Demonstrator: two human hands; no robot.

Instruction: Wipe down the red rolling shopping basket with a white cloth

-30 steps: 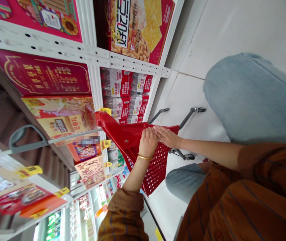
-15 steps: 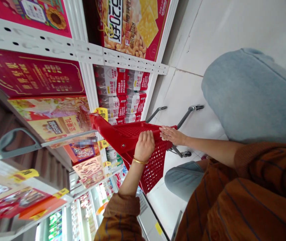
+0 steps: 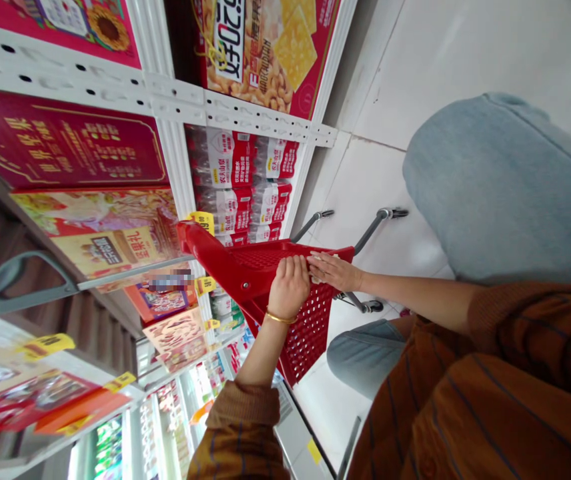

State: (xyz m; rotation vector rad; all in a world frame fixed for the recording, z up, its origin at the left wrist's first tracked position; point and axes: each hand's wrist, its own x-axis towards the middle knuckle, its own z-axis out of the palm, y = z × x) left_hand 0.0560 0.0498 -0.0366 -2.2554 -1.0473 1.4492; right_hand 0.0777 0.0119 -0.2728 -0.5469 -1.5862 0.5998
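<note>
Beside shelves (image 3: 165, 153), red basket (image 3: 308, 340), seemingly plastic, both hands (image 3: 289, 288) on it

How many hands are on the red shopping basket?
2: the left hand grips the rim of the red basket, and the right hand rests just beside it on the same rim.

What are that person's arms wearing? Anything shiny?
The left hand has a thin gold bangle at its wrist; the right hand shows no jewellery. Both arms come out of rust-brown sleeves with thin dark blue stripes and a ribbed cuff. The hands wear no gloves.
</note>
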